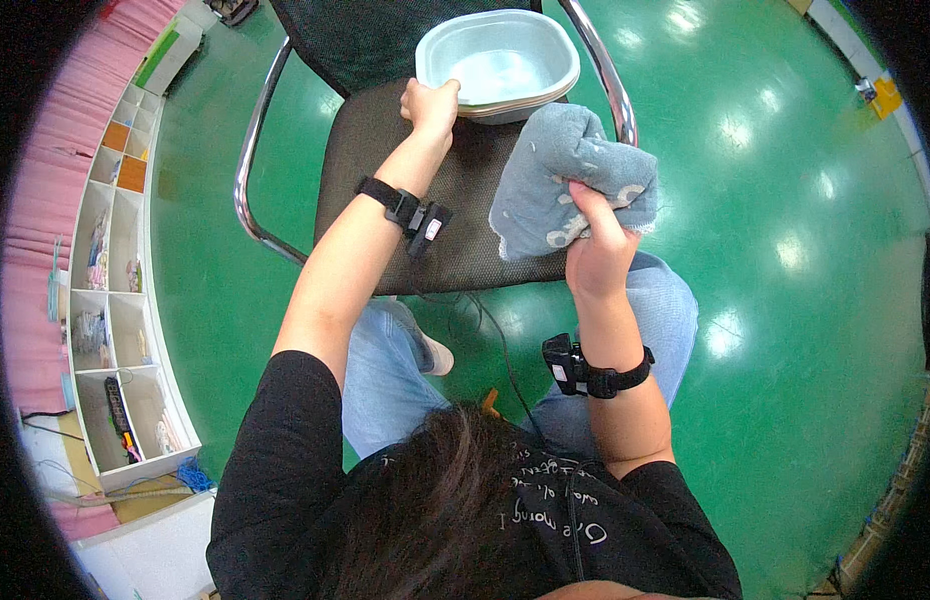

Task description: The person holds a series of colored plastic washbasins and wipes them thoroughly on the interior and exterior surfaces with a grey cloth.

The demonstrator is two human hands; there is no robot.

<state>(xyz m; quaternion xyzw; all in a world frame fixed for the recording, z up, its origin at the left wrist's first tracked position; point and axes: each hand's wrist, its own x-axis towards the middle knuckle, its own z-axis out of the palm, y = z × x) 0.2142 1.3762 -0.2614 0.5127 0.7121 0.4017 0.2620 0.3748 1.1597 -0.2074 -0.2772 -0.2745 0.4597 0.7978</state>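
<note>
A light blue plastic basin (505, 75), with more rims showing beneath it like a nested stack, rests at the back of a dark mesh chair seat (370, 140). My left hand (432, 106) is closed on the near left edge of the basin; its fingertips are partly hidden. In my right hand (600, 240) is a folded grey-blue towel (560, 165) with white patterns, pinched under the thumb. The towel hangs over the right front of the seat, just nearer to me than the basin.
Curved chrome armrests (247, 165) flank the seat, and the backrest rises behind it. A thin black cable (500, 330) runs down between my legs to the green floor (785, 400). White cubby shelves (110, 270) with assorted items line the left side.
</note>
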